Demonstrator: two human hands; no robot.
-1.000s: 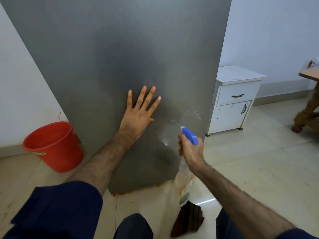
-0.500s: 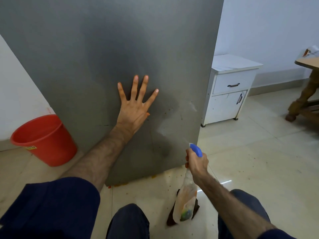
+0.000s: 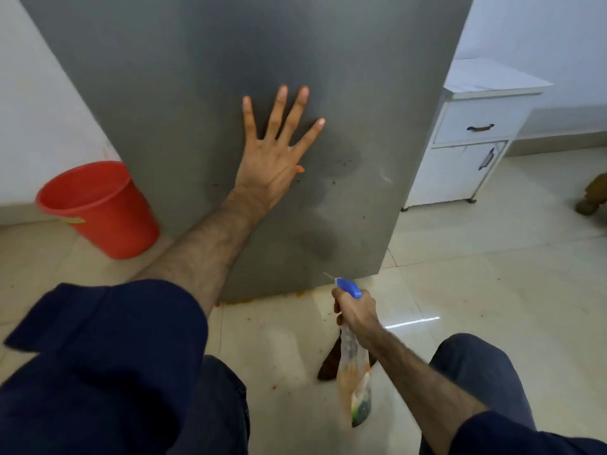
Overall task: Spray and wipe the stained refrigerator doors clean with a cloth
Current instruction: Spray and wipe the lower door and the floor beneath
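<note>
Left hand (image 3: 272, 159) pressed flat, fingers splayed, on the grey refrigerator door (image 3: 197, 93); right hand (image 3: 356, 311) wraps its grip around the spray bottle (image 3: 353, 359) low above the floor (image 3: 460, 290), dark cloth (image 3: 328, 361) lying beneath.

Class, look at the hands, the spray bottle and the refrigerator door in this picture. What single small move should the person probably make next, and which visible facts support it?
Probably lower the spray bottle to the floor and pick up the dark cloth beside it. The refrigerator door already shows dark wet patches and specks, the right hand holds the bottle low, and the left hand is pressed flat on the door.
</note>
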